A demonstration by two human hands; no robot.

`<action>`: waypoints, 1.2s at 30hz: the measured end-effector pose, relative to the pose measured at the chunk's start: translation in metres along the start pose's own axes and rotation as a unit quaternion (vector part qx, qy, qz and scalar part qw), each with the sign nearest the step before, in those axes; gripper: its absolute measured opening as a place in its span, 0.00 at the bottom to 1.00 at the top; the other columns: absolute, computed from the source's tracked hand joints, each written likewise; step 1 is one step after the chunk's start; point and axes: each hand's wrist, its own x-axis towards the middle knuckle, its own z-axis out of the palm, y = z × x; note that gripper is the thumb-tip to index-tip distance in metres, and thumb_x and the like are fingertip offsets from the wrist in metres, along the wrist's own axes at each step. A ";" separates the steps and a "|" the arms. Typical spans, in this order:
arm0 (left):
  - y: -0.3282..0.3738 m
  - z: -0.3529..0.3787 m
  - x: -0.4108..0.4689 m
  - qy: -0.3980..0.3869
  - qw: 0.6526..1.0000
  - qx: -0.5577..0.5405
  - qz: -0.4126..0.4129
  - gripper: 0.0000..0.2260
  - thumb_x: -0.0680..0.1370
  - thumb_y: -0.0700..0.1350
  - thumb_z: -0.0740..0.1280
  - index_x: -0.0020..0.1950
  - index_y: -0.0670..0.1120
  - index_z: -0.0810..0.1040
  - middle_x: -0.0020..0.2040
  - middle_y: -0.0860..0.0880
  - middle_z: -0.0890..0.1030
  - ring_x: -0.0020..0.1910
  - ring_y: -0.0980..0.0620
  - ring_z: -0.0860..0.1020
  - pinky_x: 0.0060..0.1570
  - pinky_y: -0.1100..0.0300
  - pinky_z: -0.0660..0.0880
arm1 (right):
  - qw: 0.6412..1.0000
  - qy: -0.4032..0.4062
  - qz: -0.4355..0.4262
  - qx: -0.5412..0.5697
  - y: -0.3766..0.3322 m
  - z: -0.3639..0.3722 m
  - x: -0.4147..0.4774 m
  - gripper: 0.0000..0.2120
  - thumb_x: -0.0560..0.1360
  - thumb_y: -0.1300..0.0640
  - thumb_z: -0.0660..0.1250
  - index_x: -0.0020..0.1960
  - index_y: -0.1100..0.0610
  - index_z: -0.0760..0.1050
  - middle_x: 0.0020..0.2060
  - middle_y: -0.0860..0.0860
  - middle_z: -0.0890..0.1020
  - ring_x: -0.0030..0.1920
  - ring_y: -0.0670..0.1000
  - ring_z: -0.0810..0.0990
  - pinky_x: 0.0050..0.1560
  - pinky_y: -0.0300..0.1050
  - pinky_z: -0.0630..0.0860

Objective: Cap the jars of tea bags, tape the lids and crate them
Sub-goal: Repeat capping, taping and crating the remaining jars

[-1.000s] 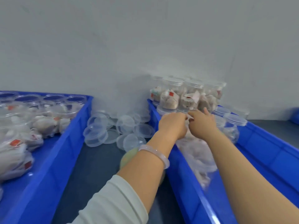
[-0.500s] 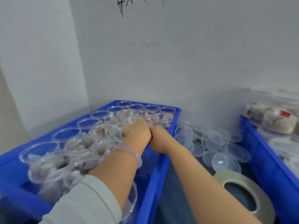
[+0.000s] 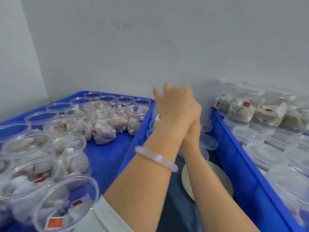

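Observation:
Open clear jars of tea bags (image 3: 66,148) fill the blue left crate (image 3: 133,143). Capped jars (image 3: 265,153) stand in the blue right crate (image 3: 234,161), with more stacked at its back (image 3: 240,111). My left hand (image 3: 177,106), with a pale bracelet on its wrist, is raised over the gap between the crates, back toward me and fingers curled away. My right hand (image 3: 192,131) is pressed under it and mostly hidden. A bit of clear plastic with a red tag (image 3: 156,119) shows beside my left wrist. What either hand holds is hidden.
Loose clear lids (image 3: 208,143) lie on the dark surface between the crates, near the wall. A roll of tape (image 3: 224,178) lies flat under my right forearm. A white wall stands close behind everything.
Both hands went from the right crate to the left crate's jars, then rose together to above the gap between the crates. My view swung left, then partly back.

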 end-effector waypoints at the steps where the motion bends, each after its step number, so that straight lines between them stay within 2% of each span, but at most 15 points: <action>1: -0.003 0.018 -0.012 0.019 0.998 -0.050 -0.033 0.11 0.76 0.52 0.63 0.53 0.49 0.79 0.57 0.46 0.77 0.62 0.44 0.69 0.64 0.47 0.60 | 0.999 0.017 0.016 -0.026 0.011 -0.012 -0.009 0.11 0.74 0.55 0.64 0.57 0.52 0.72 0.49 0.44 0.80 0.50 0.46 0.79 0.50 0.44 0.76; 4: -0.026 0.068 -0.054 0.029 0.951 -0.249 -0.179 0.19 0.78 0.53 0.62 0.64 0.45 0.73 0.65 0.43 0.72 0.66 0.45 0.67 0.64 0.52 0.64 | 0.983 -0.119 0.065 -0.121 0.047 -0.043 -0.036 0.23 0.72 0.61 0.71 0.62 0.50 0.67 0.49 0.44 0.78 0.50 0.43 0.79 0.47 0.39 0.76; 6: -0.045 0.092 -0.069 0.061 0.934 -0.290 -0.202 0.16 0.79 0.49 0.60 0.65 0.46 0.72 0.61 0.47 0.75 0.62 0.50 0.71 0.55 0.63 0.68 | 0.969 -0.212 0.103 -0.069 0.060 -0.057 -0.039 0.26 0.71 0.67 0.70 0.64 0.50 0.67 0.54 0.46 0.78 0.55 0.45 0.78 0.54 0.40 0.77; 9: -0.059 0.108 -0.077 0.083 0.896 -0.389 -0.196 0.15 0.79 0.44 0.60 0.66 0.49 0.70 0.60 0.54 0.75 0.56 0.60 0.72 0.46 0.79 0.66 | 0.980 -0.049 0.143 -0.129 0.074 -0.083 -0.007 0.15 0.75 0.64 0.62 0.57 0.50 0.74 0.53 0.49 0.79 0.56 0.51 0.77 0.50 0.39 0.75; 11: -0.063 0.114 -0.082 0.091 0.868 -0.451 -0.189 0.17 0.79 0.46 0.60 0.68 0.50 0.69 0.63 0.56 0.73 0.60 0.61 0.71 0.54 0.76 0.67 | 0.930 0.053 0.208 -0.298 0.086 -0.096 0.012 0.18 0.76 0.55 0.63 0.65 0.55 0.70 0.56 0.53 0.77 0.57 0.54 0.75 0.55 0.48 0.73; 13: -0.067 0.120 -0.088 0.097 0.867 -0.457 -0.171 0.20 0.78 0.52 0.59 0.69 0.49 0.69 0.65 0.55 0.72 0.64 0.61 0.70 0.60 0.66 0.67 | 0.868 0.007 0.262 -0.422 0.101 -0.098 0.017 0.25 0.73 0.47 0.67 0.65 0.57 0.67 0.53 0.54 0.75 0.55 0.56 0.74 0.57 0.54 0.72; 15: -0.070 0.127 -0.090 0.101 0.873 -0.450 -0.157 0.25 0.75 0.58 0.56 0.69 0.48 0.69 0.66 0.53 0.73 0.64 0.60 0.70 0.61 0.67 0.66 | 0.862 -0.013 0.278 -0.423 0.109 -0.096 0.017 0.25 0.70 0.46 0.71 0.61 0.57 0.69 0.47 0.52 0.75 0.50 0.54 0.75 0.54 0.53 0.74; 17: -0.074 0.131 -0.092 0.112 0.875 -0.448 -0.142 0.31 0.73 0.64 0.52 0.70 0.46 0.68 0.66 0.52 0.73 0.64 0.59 0.71 0.59 0.73 0.65 | 0.906 0.012 0.232 -0.354 0.109 -0.095 0.016 0.18 0.71 0.50 0.72 0.56 0.57 0.74 0.43 0.50 0.75 0.45 0.50 0.75 0.50 0.50 0.75; 20: -0.077 0.136 -0.095 0.116 0.875 -0.452 -0.128 0.39 0.72 0.73 0.48 0.71 0.46 0.67 0.66 0.50 0.74 0.64 0.57 0.72 0.59 0.74 0.65 | 0.963 0.099 0.030 -0.248 0.092 -0.092 0.015 0.04 0.72 0.55 0.71 0.42 0.49 0.76 0.39 0.48 0.79 0.38 0.43 0.76 0.43 0.39 0.77; 23: -0.078 0.139 -0.094 0.121 0.869 -0.460 -0.138 0.37 0.74 0.70 0.48 0.70 0.44 0.69 0.66 0.49 0.75 0.62 0.61 0.72 0.56 0.78 0.63 | 0.979 -0.039 -0.011 -0.201 0.062 -0.073 0.016 0.07 0.72 0.55 0.70 0.43 0.45 0.73 0.42 0.43 0.79 0.41 0.36 0.76 0.38 0.28 0.71; 25: -0.081 0.140 -0.094 0.122 0.853 -0.483 -0.152 0.31 0.75 0.65 0.48 0.68 0.46 0.70 0.65 0.49 0.75 0.62 0.62 0.71 0.57 0.77 0.64 | 0.973 -0.163 0.019 -0.160 0.048 -0.058 0.012 0.09 0.73 0.53 0.69 0.47 0.46 0.70 0.47 0.43 0.76 0.43 0.32 0.75 0.38 0.26 0.71; 28: -0.083 0.139 -0.094 0.091 0.818 -0.537 -0.184 0.26 0.74 0.65 0.48 0.63 0.55 0.73 0.61 0.55 0.78 0.61 0.59 0.75 0.58 0.69 0.70 | 0.967 -0.208 0.009 -0.145 0.036 -0.038 0.005 0.11 0.73 0.49 0.69 0.48 0.48 0.67 0.47 0.44 0.74 0.40 0.30 0.75 0.31 0.27 0.72; 30: -0.084 0.139 -0.091 0.081 0.803 -0.550 -0.213 0.22 0.75 0.65 0.49 0.56 0.58 0.77 0.52 0.60 0.82 0.55 0.62 0.78 0.51 0.71 0.73 | 0.940 -0.236 -0.047 -0.241 0.029 -0.026 0.006 0.13 0.72 0.45 0.68 0.52 0.48 0.70 0.50 0.38 0.76 0.49 0.34 0.75 0.43 0.35 0.75; 33: -0.085 0.142 -0.088 0.073 0.775 -0.578 -0.242 0.24 0.77 0.60 0.49 0.57 0.49 0.79 0.52 0.51 0.83 0.55 0.55 0.79 0.54 0.59 0.75 | 0.884 -0.290 -0.107 -0.350 0.023 -0.017 0.009 0.16 0.73 0.45 0.67 0.59 0.47 0.76 0.57 0.39 0.78 0.60 0.45 0.75 0.59 0.49 0.72; 36: -0.082 0.142 -0.090 0.075 0.791 -0.554 -0.250 0.20 0.79 0.53 0.50 0.54 0.48 0.80 0.50 0.50 0.82 0.53 0.56 0.79 0.53 0.57 0.74 | 0.894 -0.285 -0.121 -0.324 0.025 -0.024 0.007 0.12 0.72 0.48 0.69 0.55 0.47 0.81 0.57 0.40 0.79 0.60 0.42 0.75 0.61 0.47 0.71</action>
